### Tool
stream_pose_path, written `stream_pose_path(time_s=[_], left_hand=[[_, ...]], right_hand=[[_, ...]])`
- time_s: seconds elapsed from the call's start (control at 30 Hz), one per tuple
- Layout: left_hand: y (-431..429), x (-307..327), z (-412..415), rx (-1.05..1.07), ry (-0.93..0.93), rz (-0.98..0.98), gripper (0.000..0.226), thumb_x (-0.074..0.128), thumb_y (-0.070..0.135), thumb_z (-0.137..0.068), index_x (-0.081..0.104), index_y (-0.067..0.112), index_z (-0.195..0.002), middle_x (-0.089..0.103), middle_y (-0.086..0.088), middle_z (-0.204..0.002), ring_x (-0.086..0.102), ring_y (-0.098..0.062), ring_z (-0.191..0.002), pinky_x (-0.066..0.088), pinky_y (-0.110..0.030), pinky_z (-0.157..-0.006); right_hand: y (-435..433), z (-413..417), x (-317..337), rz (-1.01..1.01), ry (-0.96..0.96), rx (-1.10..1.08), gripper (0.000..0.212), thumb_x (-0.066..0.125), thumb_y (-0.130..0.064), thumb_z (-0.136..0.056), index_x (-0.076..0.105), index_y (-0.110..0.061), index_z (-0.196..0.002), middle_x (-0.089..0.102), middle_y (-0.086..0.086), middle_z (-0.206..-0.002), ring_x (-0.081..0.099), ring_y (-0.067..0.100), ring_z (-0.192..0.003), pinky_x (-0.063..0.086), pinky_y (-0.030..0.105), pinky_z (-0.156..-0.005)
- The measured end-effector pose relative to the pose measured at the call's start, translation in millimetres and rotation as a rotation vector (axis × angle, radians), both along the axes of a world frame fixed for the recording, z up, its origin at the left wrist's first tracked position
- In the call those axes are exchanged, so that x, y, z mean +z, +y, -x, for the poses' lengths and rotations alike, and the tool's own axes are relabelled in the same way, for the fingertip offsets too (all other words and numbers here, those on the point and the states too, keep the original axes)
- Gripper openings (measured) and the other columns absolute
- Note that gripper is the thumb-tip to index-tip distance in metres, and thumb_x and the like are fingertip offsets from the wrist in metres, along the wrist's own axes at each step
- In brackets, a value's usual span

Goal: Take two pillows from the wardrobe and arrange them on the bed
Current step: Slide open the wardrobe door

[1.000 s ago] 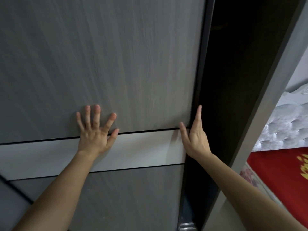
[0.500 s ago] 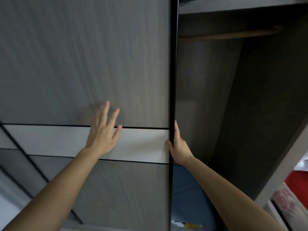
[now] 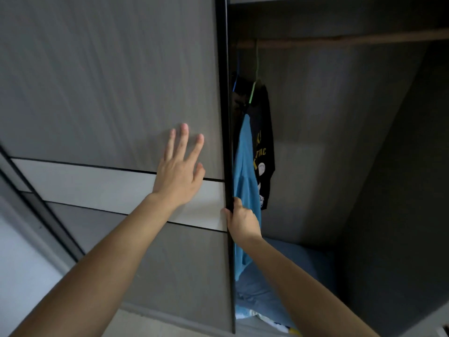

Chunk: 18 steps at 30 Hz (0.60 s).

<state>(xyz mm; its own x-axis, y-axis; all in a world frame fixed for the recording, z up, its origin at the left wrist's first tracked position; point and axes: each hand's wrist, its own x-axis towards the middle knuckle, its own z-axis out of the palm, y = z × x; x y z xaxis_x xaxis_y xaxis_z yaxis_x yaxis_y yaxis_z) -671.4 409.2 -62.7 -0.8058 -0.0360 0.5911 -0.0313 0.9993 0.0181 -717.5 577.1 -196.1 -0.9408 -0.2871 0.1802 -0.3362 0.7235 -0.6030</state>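
Early still: wardrobe door (image 3: 109,93) partly slid aside, no pillow taken, bed not in frame
left hand (image 3: 178,176) lies flat and open, fingers spread, on the matte grey wood-grain panel at frame centre, across its pale horizontal band; right hand (image 3: 241,222) is curled around the door's thin black edge, lower centre. Inside, right half of frame: wooden rail (image 3: 340,40) at top, black printed shirt (image 3: 263,142) and smooth blue garment (image 3: 245,166) hanging. Soft blue bulky bedding (image 3: 298,259) at the bottom of the wardrobe, lower right, likely the pillows, cannot tell for sure. Left to do: grab both, carry, arrange
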Motion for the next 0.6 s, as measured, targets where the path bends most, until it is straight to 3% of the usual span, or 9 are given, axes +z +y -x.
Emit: stream_pose_path(time_s=[0.13, 0.23, 0.3, 0.4, 0.5, 0.6], left_hand=[[-17, -3, -1, 0.002, -0.010, -0.013, 0.067, 0.042, 0.033, -0.097, 0.011, 0.026, -0.155, -0.011, -0.008, -0.164, -0.012, -0.033, -0.150, 0.027, -0.058, -0.116], [-16, -4, 0, -0.007, 0.017, -0.065, 0.066, 0.040, 0.036, -0.096, 0.013, 0.022, -0.155, -0.006, -0.010, -0.164, -0.009, -0.034, -0.150, 0.024, -0.059, -0.116], [-7, -3, 0, -0.056, 0.139, -0.046, 0.064, 0.037, 0.039, -0.095, 0.021, 0.020, -0.154, 0.004, -0.011, -0.164, 0.001, -0.032, -0.151, 0.022, -0.061, -0.115], [36, -12, 11, -0.331, 0.414, 0.116, 0.061, 0.040, 0.038, -0.095, 0.029, 0.018, -0.152, 0.020, -0.018, -0.160, 0.016, -0.034, -0.149, 0.023, -0.062, -0.113], [93, -25, 33, -0.533, 0.461, 0.145, 0.059, 0.042, 0.038, -0.095, 0.034, 0.017, -0.150, 0.023, -0.020, -0.158, 0.018, -0.034, -0.148, 0.021, -0.062, -0.114], [134, -49, 59, -0.580, 0.329, 0.103, 0.058, 0.038, 0.039, -0.097, 0.033, 0.017, -0.150, 0.021, -0.020, -0.159, 0.016, -0.033, -0.149, 0.019, -0.062, -0.115]], right_hand=[[-13, 1, -6, -0.073, 0.177, -0.005, 0.045, 0.044, -0.048, -0.101, 0.052, -0.012, -0.127, 0.071, 0.007, -0.094, 0.068, 0.031, -0.087, 0.040, 0.034, -0.062], [-7, 4, -4, -0.119, 0.268, 0.027, 0.050, 0.046, -0.055, -0.097, 0.058, -0.015, -0.124, 0.072, 0.003, -0.101, 0.068, 0.027, -0.093, 0.050, 0.036, -0.069], [6, 3, -5, -0.130, 0.354, 0.035, 0.050, 0.046, -0.056, -0.097, 0.061, -0.017, -0.125, 0.073, 0.002, -0.106, 0.069, 0.025, -0.096, 0.054, 0.037, -0.076], [41, 2, -15, -0.138, 0.463, -0.036, 0.037, 0.052, -0.047, -0.097, 0.065, -0.018, -0.118, 0.074, 0.002, -0.099, 0.070, 0.026, -0.089, 0.056, 0.038, -0.070], [94, 4, -31, -0.221, 0.445, -0.125, 0.028, 0.056, -0.040, -0.095, 0.064, -0.015, -0.106, 0.070, 0.005, -0.088, 0.068, 0.030, -0.081, 0.054, 0.039, -0.064], [153, 10, -44, -0.341, 0.335, -0.230, 0.033, 0.049, -0.042, -0.098, 0.064, -0.015, -0.110, 0.069, 0.006, -0.094, 0.067, 0.029, -0.088, 0.053, 0.039, -0.069]])
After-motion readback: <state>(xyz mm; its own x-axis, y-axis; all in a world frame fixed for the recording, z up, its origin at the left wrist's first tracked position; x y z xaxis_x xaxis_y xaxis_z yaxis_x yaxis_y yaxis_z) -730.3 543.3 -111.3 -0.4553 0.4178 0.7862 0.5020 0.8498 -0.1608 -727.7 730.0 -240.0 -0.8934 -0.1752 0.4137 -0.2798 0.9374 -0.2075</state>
